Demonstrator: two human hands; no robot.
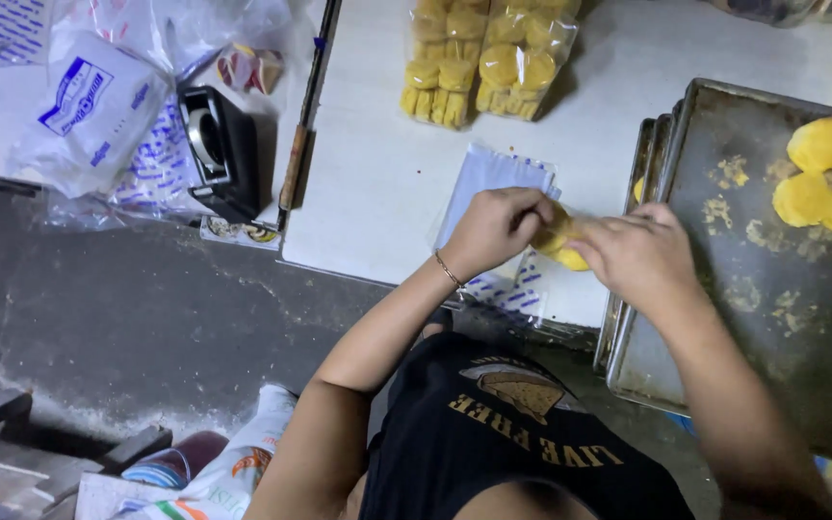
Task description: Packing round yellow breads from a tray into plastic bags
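Note:
My left hand [495, 229] and my right hand [634, 252] meet over the front edge of a white table [377, 164]. Together they grip a small stack of round yellow biscuits [562, 247], the fingers closed around it. Under the hands lies a pile of clear plastic bags [489, 178] with blue print. More yellow biscuits [828, 173] sit on a dark, crumb-strewn metal baking tray [763, 289] just right of my right hand. Two filled bags of yellow biscuits [485, 60] lie at the far side of the table.
A black tape dispenser [219, 144] stands on the left table among white and blue printed plastic bags [98, 106]. A long stick [305, 116] lies in the gap between tables. Below is grey concrete floor [146, 318], with a printed sack [233, 467] near my legs.

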